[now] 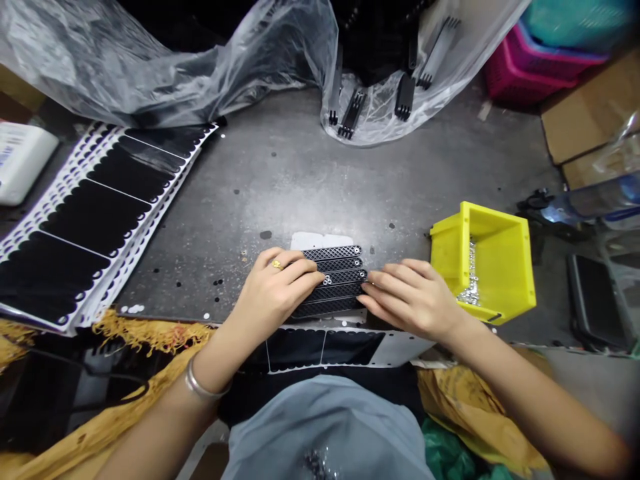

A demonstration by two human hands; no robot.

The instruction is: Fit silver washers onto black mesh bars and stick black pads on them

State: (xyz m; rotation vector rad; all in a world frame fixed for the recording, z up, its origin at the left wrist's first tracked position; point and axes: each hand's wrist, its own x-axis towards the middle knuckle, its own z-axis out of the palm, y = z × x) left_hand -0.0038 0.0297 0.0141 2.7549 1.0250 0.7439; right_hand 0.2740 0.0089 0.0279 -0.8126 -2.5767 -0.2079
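Several black plastic strips [333, 292] with a lattice pattern lie side by side in front of me, on a white pad [323, 240]. My left hand [275, 287], wearing a gold ring, curls over their left ends with fingers together. By its fingertips, a few small silver rings [327, 280] rest on the strips. At the right ends, my right hand [413, 297] has its fingertips pinched together, touching a strip's end; whatever is between them is too small to make out. Round silver-rimmed holes show at the ends of the upper strips.
A yellow bin [505, 260] with small silver parts [471, 280] stands to the right. Stacked black-and-white sticker sheets [115, 193] lie at left. A clear plastic bag [280, 47] with black pieces [353, 112] spreads along the back. A dark phone [597, 300] lies far right.
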